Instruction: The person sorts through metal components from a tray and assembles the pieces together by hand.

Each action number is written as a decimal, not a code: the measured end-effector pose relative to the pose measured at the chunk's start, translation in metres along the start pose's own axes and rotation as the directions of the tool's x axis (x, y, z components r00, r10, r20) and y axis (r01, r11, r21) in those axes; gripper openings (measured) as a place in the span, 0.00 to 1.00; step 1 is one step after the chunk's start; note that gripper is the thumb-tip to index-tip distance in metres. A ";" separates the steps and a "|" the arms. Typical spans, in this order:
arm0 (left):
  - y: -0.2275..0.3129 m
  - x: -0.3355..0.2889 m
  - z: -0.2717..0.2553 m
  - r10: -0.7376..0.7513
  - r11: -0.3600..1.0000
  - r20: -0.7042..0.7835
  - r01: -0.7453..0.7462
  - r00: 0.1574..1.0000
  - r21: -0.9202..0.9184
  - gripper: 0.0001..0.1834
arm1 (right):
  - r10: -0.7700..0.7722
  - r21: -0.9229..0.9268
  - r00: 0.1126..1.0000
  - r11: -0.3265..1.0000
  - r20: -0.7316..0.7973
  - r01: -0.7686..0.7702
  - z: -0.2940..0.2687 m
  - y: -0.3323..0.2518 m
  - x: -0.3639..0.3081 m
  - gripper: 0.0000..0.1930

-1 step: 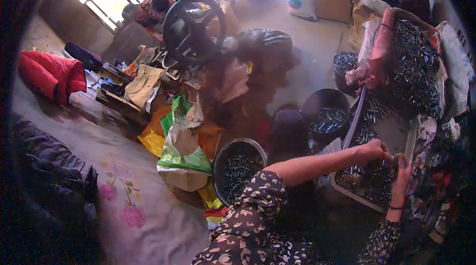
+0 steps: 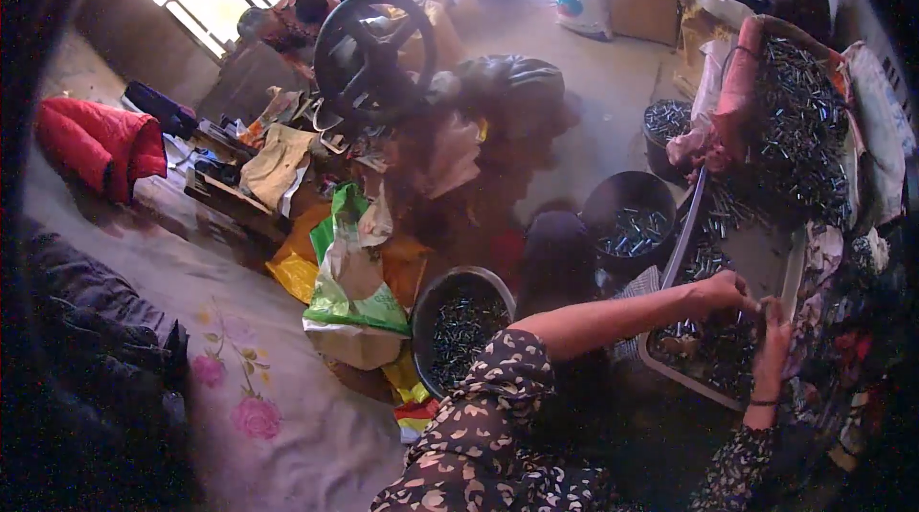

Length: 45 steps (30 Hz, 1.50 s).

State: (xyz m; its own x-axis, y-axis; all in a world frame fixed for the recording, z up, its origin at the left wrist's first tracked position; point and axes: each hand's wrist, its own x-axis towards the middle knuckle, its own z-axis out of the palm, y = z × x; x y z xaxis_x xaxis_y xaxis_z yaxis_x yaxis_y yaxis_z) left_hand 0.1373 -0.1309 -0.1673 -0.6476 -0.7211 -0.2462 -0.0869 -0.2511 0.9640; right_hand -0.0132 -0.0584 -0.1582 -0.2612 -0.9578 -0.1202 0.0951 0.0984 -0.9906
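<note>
I hold my curled left hand (image 2: 726,291) and right hand (image 2: 776,328) close together above the tray (image 2: 694,384), likely to catch drops, any grip unclear.

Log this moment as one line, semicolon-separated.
left hand, right hand: close together over tray; anything held: cannot tell; tray: small metallic pieces; beside tray: dark bucket

Wkshp: lg spoked wheel (image 2: 376,54), tubs (image 2: 620,194) w/ metal pcs (image 2: 632,233).
</note>
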 end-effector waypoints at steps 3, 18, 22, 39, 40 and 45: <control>-0.007 0.002 0.000 -0.022 1.000 0.016 0.022 1.000 0.014 0.16 | 0.050 0.003 0.999 0.999 0.011 -0.050 0.008 -0.005 -0.006 0.13; 0.037 -0.036 0.044 -0.047 0.998 0.096 0.043 0.994 0.039 0.13 | -0.678 -0.684 0.709 0.612 -0.194 0.397 -0.087 -0.058 -0.068 0.09; 0.042 -0.016 0.071 -0.065 0.989 0.146 0.044 0.987 0.139 0.14 | -0.918 -0.908 0.380 0.252 -0.114 0.335 -0.151 -0.098 -0.100 0.12; 0.066 0.028 0.090 -0.100 0.993 0.126 0.091 0.987 0.076 0.12 | -0.904 -0.902 -0.122 0.380 -0.409 0.205 -0.231 -0.204 -0.100 0.29; 0.064 0.031 0.090 -0.105 0.992 0.125 0.097 0.987 0.075 0.12 | -0.869 -0.834 -0.049 0.456 -0.493 0.311 -0.236 -0.202 -0.097 0.31; 0.063 0.054 0.101 -0.150 0.974 0.072 0.160 0.986 -0.161 0.08 | -0.902 -0.896 -0.006 0.429 -0.432 0.114 -0.260 -0.195 -0.092 0.33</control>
State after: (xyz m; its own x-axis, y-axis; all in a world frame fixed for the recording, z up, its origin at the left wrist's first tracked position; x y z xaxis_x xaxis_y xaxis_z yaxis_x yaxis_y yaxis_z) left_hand 0.0200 -0.1209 -0.1094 -0.6799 -0.6269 -0.3804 -0.0661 -0.4642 0.8833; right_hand -0.2574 0.0813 0.0287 -0.4993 0.0339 0.8658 -0.8499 0.1751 -0.4970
